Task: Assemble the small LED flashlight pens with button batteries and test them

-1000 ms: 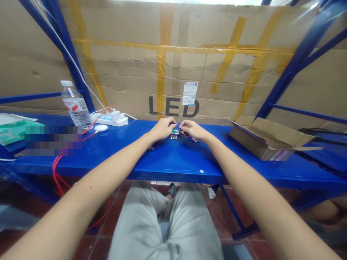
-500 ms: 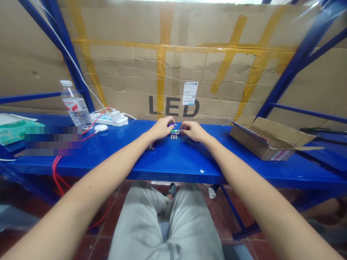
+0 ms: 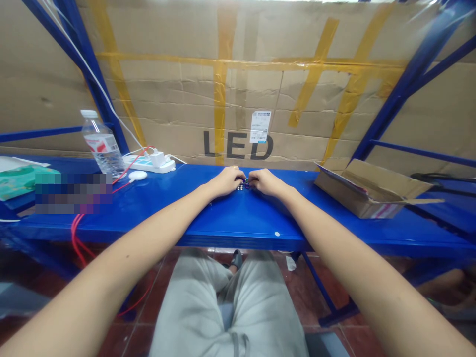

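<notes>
Hands, left hand (image 3: 227, 179) and right hand (image 3: 265, 181), hide small parts (image 3: 243, 186).

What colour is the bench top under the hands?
Glossy blue. The bench shows best in the head view.

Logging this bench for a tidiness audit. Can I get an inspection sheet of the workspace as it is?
Surface: blue metal bench, one small white dot near the front edge.
Job's things: small metallic parts on the bench between both hands; too small to identify.
Clutter: water bottle, green packet, white round puck at left; open cardboard box at right.
Hands: left hand and right hand, fingers curled, fingertips at the parts; grip cannot be told.
Cables: red cable by the power strip, hanging off the bench front; white cable follows the blue rack strut.
Surroundings: taped cardboard carton marked LED behind; tiled floor below.
</notes>
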